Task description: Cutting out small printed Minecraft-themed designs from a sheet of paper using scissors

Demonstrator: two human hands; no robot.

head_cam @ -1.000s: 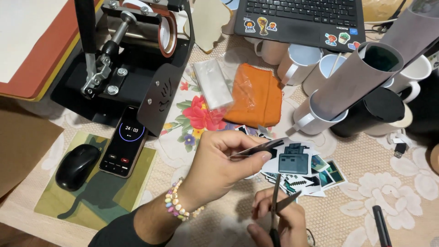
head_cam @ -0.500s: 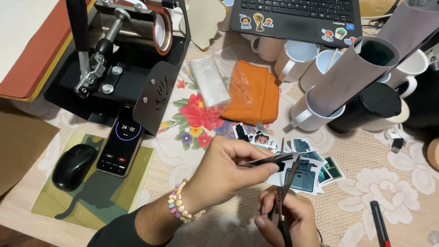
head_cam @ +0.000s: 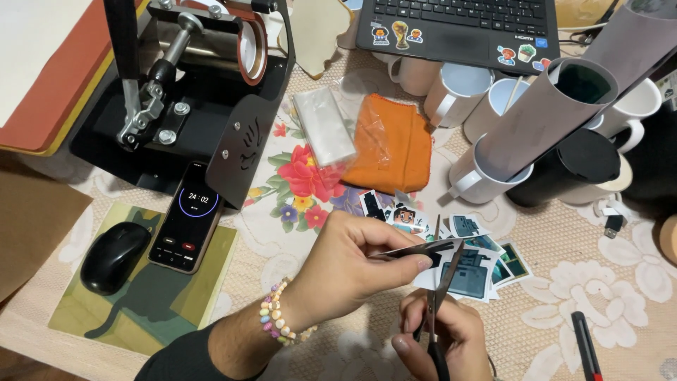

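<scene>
Left hand (head_cam: 352, 264) fingers pinching a printed sheet (head_cam: 416, 248), right hand (head_cam: 441, 342) fingers gripping scissors (head_cam: 441, 293) just below it, cut pictures (head_cam: 472, 271) beside the sheet

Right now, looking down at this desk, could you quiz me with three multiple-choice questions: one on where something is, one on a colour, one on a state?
1. Where does the phone lie?
A. beside the computer mouse
B. on the laptop
C. inside a mug

2. What colour is the cloth?
A. blue
B. orange
C. white

3. What is in the right hand?
A. nothing
B. a pen
C. scissors

Answers: 1 A, it rests on the mat by the mouse. 2 B, plainly orange. 3 C, the blades stand open at the paper held by the left hand.
</scene>
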